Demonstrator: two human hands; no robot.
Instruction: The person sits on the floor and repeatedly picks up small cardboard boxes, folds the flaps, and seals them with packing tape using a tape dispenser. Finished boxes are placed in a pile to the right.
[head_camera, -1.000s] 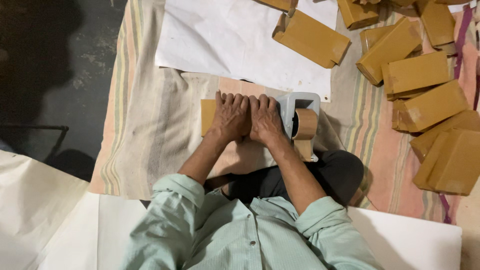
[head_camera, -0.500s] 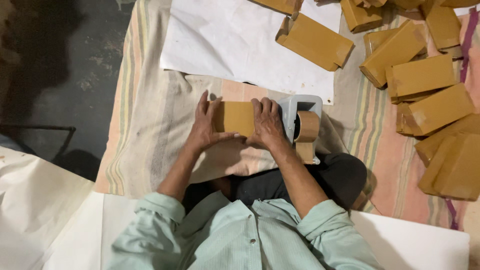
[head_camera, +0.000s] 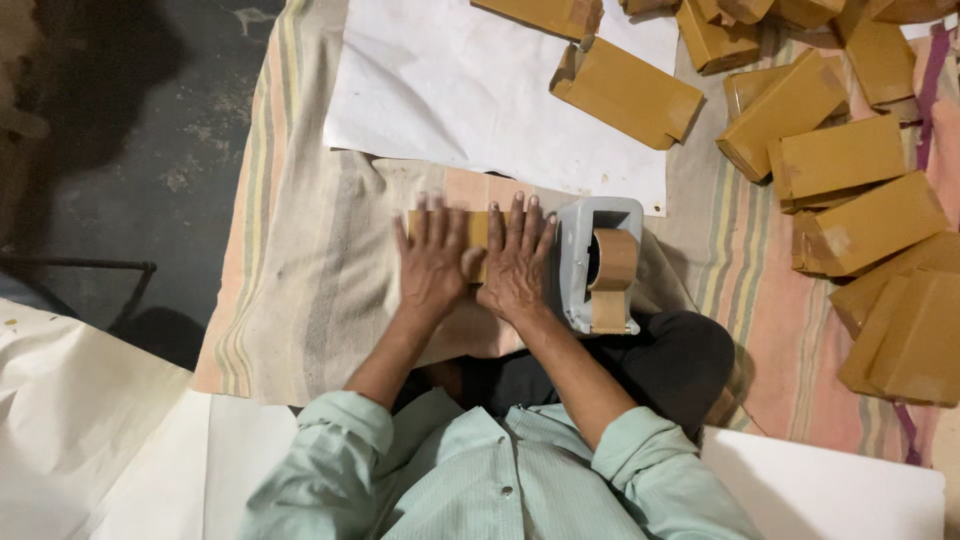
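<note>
A small brown cardboard box (head_camera: 478, 228) lies on the striped cloth (head_camera: 300, 260) in front of me. My left hand (head_camera: 432, 262) lies flat on its left part, fingers spread. My right hand (head_camera: 517, 258) presses flat on its right part, fingers pointing away from me. Most of the box is hidden under the two palms. Just right of my right hand stands a grey tape dispenser (head_camera: 598, 262) with a roll of brown tape.
A white paper sheet (head_camera: 480, 90) lies beyond the box. Several brown cardboard boxes (head_camera: 840, 160) are scattered at the right and top. Dark floor (head_camera: 130, 140) lies to the left. White sheets (head_camera: 90, 430) sit near my lap.
My left hand moved from gripping the box's left end to lying flat on top. Both palms now press down side by side, as they did a second ago.
</note>
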